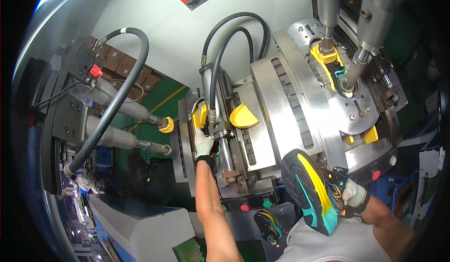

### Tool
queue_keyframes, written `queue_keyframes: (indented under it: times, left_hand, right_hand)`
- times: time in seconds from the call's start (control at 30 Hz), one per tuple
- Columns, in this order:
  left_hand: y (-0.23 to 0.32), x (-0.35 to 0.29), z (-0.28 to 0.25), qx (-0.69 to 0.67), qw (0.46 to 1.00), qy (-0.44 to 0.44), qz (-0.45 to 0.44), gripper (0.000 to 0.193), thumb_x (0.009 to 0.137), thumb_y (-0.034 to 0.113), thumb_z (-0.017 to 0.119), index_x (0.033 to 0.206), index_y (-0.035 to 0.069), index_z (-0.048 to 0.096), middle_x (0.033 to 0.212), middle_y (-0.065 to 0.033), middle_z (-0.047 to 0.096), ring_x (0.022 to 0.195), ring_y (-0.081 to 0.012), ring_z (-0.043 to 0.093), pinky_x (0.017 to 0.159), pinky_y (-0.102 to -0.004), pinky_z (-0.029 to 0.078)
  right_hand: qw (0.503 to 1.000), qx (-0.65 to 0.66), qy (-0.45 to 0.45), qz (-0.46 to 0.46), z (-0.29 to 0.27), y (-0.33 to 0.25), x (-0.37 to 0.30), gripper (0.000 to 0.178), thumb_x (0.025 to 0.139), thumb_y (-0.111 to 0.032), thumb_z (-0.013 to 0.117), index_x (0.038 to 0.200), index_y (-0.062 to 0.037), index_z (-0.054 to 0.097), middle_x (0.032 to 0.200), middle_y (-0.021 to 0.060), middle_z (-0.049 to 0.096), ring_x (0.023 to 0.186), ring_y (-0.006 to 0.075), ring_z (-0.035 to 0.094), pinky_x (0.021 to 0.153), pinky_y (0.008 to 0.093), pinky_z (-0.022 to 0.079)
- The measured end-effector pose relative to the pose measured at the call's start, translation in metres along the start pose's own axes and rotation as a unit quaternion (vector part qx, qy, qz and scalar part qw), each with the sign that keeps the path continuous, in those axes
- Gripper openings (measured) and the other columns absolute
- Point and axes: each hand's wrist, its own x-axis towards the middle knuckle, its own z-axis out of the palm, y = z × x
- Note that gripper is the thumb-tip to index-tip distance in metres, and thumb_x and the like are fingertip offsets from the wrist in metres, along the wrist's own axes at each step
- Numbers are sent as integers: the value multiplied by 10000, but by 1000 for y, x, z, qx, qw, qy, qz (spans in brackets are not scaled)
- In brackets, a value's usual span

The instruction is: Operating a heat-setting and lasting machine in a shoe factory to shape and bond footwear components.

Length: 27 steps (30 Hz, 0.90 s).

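My right hand [353, 194], in a white glove, is closed on a sports shoe [311, 187] at the lower right. Its dark sole, with yellow and teal bands, faces up. My left hand [203, 145], also gloved, reaches into the left station of a metal press machine [290, 107], just below a yellow pad [199, 117]. A hydraulic cylinder stands beside that hand; its fingers are partly hidden. Close to it shows a bit of teal that I cannot make out. In the right station, another shoe [337, 70] sits between yellow pads, under two slanted rams.
Another dark shoe [268, 227] with teal and yellow lies on a grey support by my body. A loose-looking yellow block [243, 117] sits on the metal plate. Two rams [150, 145] point in from the left. Black hoses [140, 60] arch overhead. Red and green buttons [267, 204] line the front.
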Motion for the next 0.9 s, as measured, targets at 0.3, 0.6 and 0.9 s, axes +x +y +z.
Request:
queue_keyframes:
  times: [0.3, 0.6, 0.9]
  left_hand:
    - [26, -65, -132, -105, 991, 67, 48, 555, 815, 230, 811, 1240, -18, 553, 1052, -212, 710, 923, -289, 713, 850, -385, 548]
    - [-79, -350, -145, -334, 932, 136, -32, 488, 837, 94, 759, 1246, -33, 526, 1093, -138, 632, 1014, -223, 631, 934, -340, 493]
    - [-162, -577, -6, -258, 909, 164, -283, 565, 748, 182, 820, 1226, 13, 571, 1071, -191, 666, 983, -361, 672, 903, -429, 520]
  right_hand:
    - [989, -137, 59, -13, 40, 23, 38, 735, 822, -183, 845, 1429, 25, 486, 1313, 127, 649, 1159, 221, 652, 1004, 387, 543]
    - [976, -214, 5, -26, 121, 88, 205, 360, 970, -109, 660, 1291, 38, 588, 1179, 128, 696, 993, 178, 707, 886, 336, 591]
    - [794, -565, 218, -60, 78, 155, 452, 289, 801, -222, 807, 925, -1, 668, 829, 120, 703, 747, 281, 719, 663, 416, 533]
